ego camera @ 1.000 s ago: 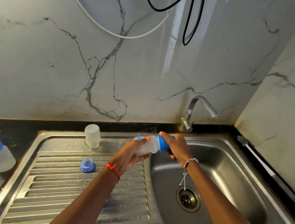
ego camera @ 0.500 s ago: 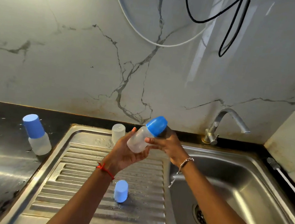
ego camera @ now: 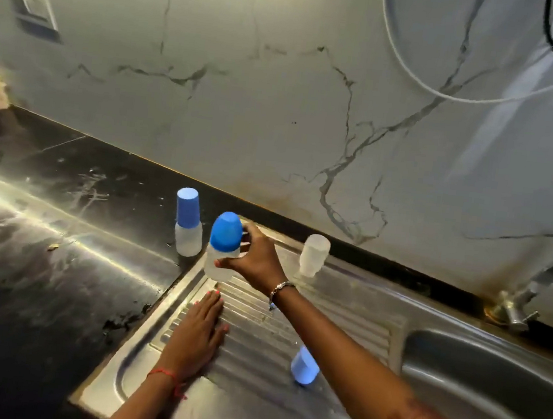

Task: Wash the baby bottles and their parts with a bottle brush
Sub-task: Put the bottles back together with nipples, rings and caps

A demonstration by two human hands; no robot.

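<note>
The right hand (ego camera: 255, 258) grips a blue-capped bottle (ego camera: 224, 250) with fingers and thumb curled round it, upright at the far left edge of the drainboard (ego camera: 341, 323); whether its base touches the metal cannot be told. The left hand (ego camera: 199, 333) lies flat on the drainboard ribs, fingers straight and close together; a second capped bottle (ego camera: 189, 225) stands on the dark desk (ego camera: 54, 270) just beside the held one. A clear bottle (ego camera: 313, 255) without a cap stands at the drainboard's far rim; a loose blue cap (ego camera: 304, 367) sits on the ribs near the sink (ego camera: 490, 378).
</note>
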